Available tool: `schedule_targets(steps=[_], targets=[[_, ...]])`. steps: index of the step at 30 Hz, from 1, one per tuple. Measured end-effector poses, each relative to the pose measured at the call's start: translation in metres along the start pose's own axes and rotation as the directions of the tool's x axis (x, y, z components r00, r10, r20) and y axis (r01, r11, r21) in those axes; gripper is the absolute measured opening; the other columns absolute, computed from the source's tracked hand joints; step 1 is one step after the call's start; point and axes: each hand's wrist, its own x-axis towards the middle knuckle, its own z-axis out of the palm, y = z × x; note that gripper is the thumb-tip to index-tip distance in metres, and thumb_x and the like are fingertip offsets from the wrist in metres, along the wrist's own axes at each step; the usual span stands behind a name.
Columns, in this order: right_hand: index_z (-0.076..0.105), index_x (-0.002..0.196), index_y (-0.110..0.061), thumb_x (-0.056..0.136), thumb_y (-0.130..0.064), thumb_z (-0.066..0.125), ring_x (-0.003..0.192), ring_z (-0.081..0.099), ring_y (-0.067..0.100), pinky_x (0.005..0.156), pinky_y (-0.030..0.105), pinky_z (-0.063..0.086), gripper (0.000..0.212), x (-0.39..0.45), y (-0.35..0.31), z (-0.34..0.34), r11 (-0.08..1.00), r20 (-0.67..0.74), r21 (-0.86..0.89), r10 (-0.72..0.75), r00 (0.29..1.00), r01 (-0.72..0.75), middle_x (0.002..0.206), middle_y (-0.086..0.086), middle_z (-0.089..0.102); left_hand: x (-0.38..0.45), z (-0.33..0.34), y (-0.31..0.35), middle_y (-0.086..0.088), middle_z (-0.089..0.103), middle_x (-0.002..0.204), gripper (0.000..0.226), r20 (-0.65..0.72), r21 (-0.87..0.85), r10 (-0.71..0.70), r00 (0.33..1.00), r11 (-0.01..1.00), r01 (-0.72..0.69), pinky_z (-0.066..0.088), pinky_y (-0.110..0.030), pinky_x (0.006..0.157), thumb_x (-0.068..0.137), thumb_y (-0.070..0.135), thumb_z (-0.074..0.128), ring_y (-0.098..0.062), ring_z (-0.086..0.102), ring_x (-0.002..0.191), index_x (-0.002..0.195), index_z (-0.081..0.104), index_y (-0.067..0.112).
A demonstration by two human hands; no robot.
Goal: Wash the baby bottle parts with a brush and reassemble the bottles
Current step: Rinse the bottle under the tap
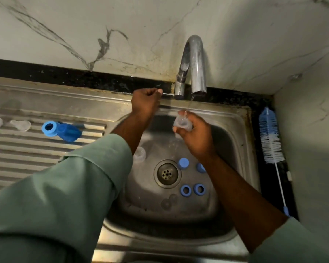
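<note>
Nearest the camera are two green sleeves, the left sleeve [51,196] filling the lower left of the view. Beyond them lies the steel sink [243,130], and on its floor around the drain [167,174] sit small blue parts: two collar rings [185,190] side by side near the front, two blue caps [183,163] just behind, and a clear teat [139,154] by the left forearm. More faint clear pieces lie near the front wall, too blurred to name.

Further in, the right hand [195,137] has its fingers curled round a clear bottle part [182,123], open mouth up, held under the thin stream from the tap [193,65]. It looks like light, thin plastic or silicone, and wet, so it is likely slippery and would squash if squeezed hard. A hold round the rim and sides, as here, seems safest, with the thumb bracing one side.

The left hand [145,102] is closed round the tap lever [167,93], thumb along it.

On the ribbed drainboard at left rest a blue collar and cap [61,130] and clear teats [20,124]. The bottle brush [270,137] lies untouched on the dark table strip right of the sink, well apart from both hands; its wire handle is the place to grip.
</note>
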Motion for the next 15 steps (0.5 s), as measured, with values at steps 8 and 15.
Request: schedule_targets(steps=[8,15], targets=[[0.057,0.126,-0.014,0.078,-0.005,0.075,0.108,0.058,0.009,0.099,0.027,0.047,0.052,0.006,-0.015,0.004,0.996,-0.028,0.091,0.018,0.999,-0.015,0.119,-0.003,0.060,0.012,0.005,0.002,-0.010,0.062,0.065,0.018,0.046,-0.043,-0.162,0.986,0.986,0.163,0.051,-0.021,0.047,0.091,0.002,0.065,-0.010,0.056,0.045,0.073,0.065,0.005],[0.061,0.121,-0.006,0.073,-0.001,0.077,0.100,0.060,0.004,0.090,0.015,0.046,0.051,0.009,-0.014,-0.003,0.994,-0.082,0.098,0.045,0.996,-0.037,0.114,-0.001,0.063,0.022,0.005,0.021,-0.010,0.060,0.064,0.022,0.074,0.099,-0.274,0.959,0.959,0.266,0.042,-0.016,0.036,0.091,0.003,0.065,-0.009,0.051,0.034,0.070,0.059,0.004]])
